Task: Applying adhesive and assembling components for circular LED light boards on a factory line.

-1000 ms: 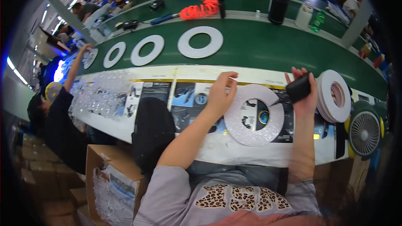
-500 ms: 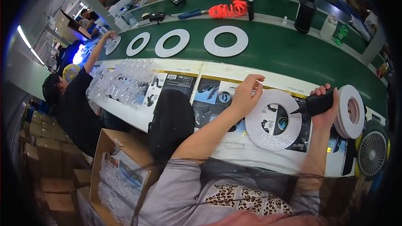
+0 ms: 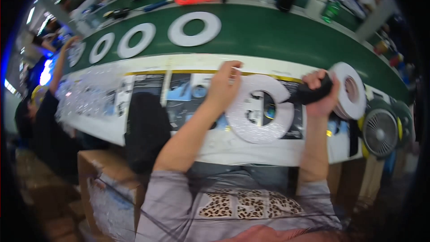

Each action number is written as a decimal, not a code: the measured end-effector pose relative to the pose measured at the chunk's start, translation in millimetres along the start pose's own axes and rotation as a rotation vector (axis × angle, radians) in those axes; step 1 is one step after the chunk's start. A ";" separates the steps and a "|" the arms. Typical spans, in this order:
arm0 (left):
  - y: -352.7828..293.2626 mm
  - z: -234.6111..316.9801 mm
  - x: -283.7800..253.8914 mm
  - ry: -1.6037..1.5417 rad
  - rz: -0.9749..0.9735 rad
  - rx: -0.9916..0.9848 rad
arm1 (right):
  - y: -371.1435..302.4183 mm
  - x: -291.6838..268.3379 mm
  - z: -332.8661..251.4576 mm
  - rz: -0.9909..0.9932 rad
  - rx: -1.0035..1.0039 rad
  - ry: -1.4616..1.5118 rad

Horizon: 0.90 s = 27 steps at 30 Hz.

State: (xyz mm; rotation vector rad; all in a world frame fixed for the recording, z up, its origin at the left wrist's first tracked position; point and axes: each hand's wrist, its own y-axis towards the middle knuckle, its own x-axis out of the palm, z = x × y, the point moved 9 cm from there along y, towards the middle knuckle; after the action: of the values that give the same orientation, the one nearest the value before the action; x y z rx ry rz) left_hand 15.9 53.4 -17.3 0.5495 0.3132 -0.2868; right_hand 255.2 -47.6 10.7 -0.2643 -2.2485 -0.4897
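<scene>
My right hand (image 3: 324, 96) is wrapped round a black squeeze bottle (image 3: 309, 93) with a pointed nozzle. The nozzle tip lies over the right side of a flat white ring (image 3: 242, 118); whether it touches cannot be told. Beside the ring's upper left edge, my left hand (image 3: 224, 85) is raised with loosely bent fingers and nothing visible in them. Beneath the ring are printed packaging sheets (image 3: 182, 90), seen through its hole. Just beyond my right hand stands a stack of white rings (image 3: 357, 107).
More white rings (image 3: 178, 31) lie in a row on the green work surface (image 3: 268, 36). A small fan (image 3: 380, 133) stands at the right. To the left are clear plastic pieces (image 3: 92, 92), a black cloth-like item (image 3: 147, 123), a cardboard box (image 3: 109, 166) and a co-worker (image 3: 49, 121).
The whole view has shifted, so everything appears further left and higher, with some blur. My right hand still holds the squeeze bottle at the ring; my left hand remains beside it.
</scene>
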 end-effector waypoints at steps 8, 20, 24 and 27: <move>-2.7 6.6 5.8 -0.004 -0.031 0.015 | -5.5 8.9 -7.4 0.050 -0.018 -0.225; -1.1 1.2 5.8 0.004 -0.038 0.008 | -10.7 27.4 -20.7 0.114 0.007 -0.264; -1.7 6.1 11.2 -0.008 -0.059 0.001 | -22.0 38.8 -35.7 0.099 -0.080 -0.541; -3.1 7.5 8.7 0.008 -0.047 0.022 | -29.9 43.8 -30.3 -0.044 -0.147 -0.423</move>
State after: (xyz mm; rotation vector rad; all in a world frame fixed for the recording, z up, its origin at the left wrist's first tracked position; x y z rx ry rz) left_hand 24.4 45.2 -15.9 0.5653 0.3314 -0.3341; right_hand 236.6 -86.2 54.2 -0.4279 -2.6351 -0.6743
